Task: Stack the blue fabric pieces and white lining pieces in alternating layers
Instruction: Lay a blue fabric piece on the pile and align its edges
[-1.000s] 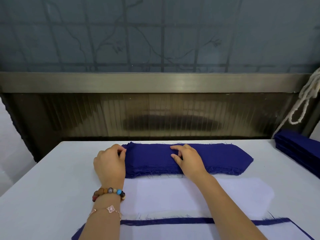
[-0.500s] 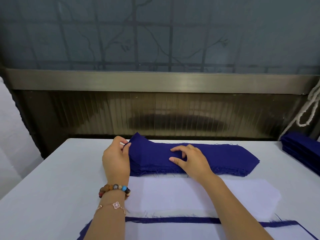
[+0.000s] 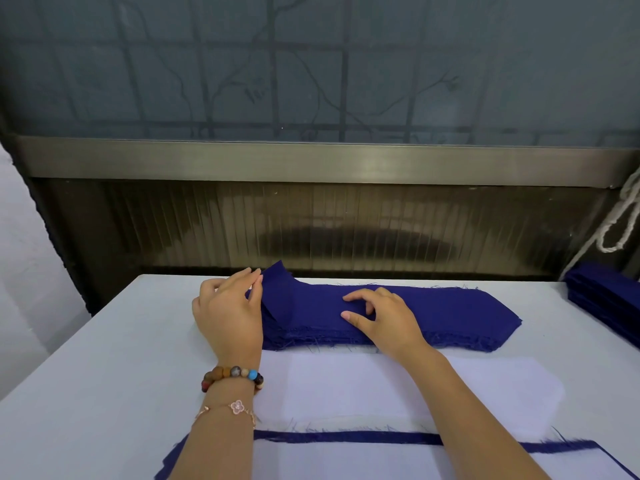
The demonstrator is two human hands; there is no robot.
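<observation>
A pile of blue fabric pieces (image 3: 433,313) lies across the far middle of the white table (image 3: 86,393). My left hand (image 3: 228,313) pinches the left end of the top blue piece (image 3: 280,289) and holds that corner lifted off the pile. My right hand (image 3: 384,320) rests on the middle of the pile, fingers loosely bent and spread on the cloth. In front of the pile lies a white lining piece (image 3: 363,386). Nearest me is the stack, a white lining piece (image 3: 346,462) on top with a blue piece's edge (image 3: 346,437) showing beneath it.
A second pile of blue pieces (image 3: 606,292) sits at the table's right edge. A white rope (image 3: 620,220) hangs at the right. A metal rail and ribbed dark panel (image 3: 311,230) stand right behind the table.
My left hand has peeled the left corner of the top blue piece up off the pile. My right hand stays on the pile's middle, its fingers now spread wider.
</observation>
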